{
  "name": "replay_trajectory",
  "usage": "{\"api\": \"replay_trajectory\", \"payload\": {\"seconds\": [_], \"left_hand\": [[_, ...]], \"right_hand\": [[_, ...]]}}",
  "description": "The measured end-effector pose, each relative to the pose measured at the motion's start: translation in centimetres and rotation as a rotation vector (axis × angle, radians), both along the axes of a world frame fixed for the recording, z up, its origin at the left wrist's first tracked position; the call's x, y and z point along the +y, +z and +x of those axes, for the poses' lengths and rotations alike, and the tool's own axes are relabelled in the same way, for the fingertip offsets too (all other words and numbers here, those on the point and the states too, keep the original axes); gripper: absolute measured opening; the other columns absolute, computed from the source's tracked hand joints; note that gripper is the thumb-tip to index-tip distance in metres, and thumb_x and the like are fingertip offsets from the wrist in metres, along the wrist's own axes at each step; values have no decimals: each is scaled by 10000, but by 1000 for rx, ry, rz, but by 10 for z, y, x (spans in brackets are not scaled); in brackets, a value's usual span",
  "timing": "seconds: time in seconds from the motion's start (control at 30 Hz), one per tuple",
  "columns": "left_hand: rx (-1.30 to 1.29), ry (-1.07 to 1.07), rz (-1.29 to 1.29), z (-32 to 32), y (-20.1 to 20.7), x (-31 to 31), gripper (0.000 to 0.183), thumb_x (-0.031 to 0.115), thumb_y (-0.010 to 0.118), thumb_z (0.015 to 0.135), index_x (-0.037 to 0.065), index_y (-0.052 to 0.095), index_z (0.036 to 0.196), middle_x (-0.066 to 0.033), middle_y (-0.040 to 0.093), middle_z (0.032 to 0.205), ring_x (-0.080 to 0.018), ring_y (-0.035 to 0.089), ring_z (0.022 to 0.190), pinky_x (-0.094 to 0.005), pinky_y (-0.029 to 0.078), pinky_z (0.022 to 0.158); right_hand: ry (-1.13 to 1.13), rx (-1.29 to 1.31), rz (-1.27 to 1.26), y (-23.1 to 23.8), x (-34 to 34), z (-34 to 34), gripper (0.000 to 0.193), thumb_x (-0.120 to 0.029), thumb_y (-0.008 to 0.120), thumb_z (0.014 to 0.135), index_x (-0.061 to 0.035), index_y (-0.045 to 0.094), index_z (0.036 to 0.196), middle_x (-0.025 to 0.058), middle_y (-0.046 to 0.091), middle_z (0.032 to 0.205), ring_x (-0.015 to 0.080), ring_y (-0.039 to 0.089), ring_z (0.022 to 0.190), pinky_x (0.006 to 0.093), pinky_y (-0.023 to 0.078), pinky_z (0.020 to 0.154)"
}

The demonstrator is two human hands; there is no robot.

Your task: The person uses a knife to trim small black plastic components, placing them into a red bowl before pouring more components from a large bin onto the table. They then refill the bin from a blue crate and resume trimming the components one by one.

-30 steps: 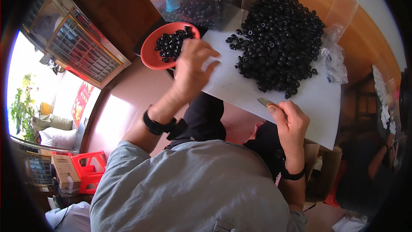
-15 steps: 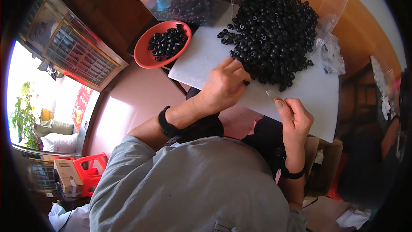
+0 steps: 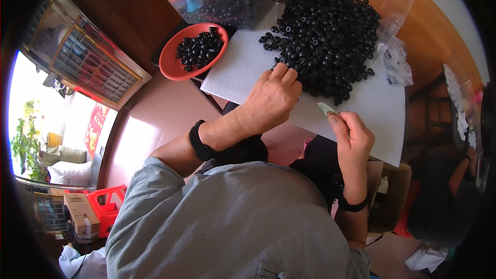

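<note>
Left hand [image 3: 273, 95] moved from bowl [image 3: 168, 63] to seven o'clock of beads [image 3: 330, 41], curled, its grip hidden; right hand [image 3: 354, 137] pinches a blade [image 3: 325, 108]; beads are black, round.

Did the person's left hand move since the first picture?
Yes. Against the red bowl, the left hand moved right and toward the person: it overlapped the bowl's rim before, and is now by the pile of black pieces.
</note>
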State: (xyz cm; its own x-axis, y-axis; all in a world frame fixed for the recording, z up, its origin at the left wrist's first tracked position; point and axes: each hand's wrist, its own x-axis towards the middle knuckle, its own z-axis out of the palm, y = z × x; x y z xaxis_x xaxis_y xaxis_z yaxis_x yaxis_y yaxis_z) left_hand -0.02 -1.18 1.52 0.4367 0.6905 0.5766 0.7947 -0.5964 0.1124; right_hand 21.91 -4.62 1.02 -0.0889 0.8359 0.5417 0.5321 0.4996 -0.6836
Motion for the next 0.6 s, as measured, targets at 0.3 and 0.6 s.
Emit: {"api": "replay_trajectory", "payload": {"seconds": [0.3, 0.6], "left_hand": [[-727, -308, -525, -6, 7, -8, 154, 52, 706, 831, -14, 665, 964, -67, 589, 914, -159, 572, 803, -293, 485, 660], [-1211, -480, -1002, -4, -1, -13, 236, 102, 643, 930, -31, 656, 1125, -69, 626, 934, -133, 572, 745, -248, 471, 615]], "right_hand": [[52, 112, -194, 15, -1, -2, 183, -150, 684, 911, 10, 620, 847, 56, 565, 652, 107, 483, 567, 262, 401, 537], [116, 148, -252, 14, 4, -15, 208, -168, 676, 927, 13, 621, 842, 23, 536, 622, 78, 449, 568, 249, 375, 524]]}}
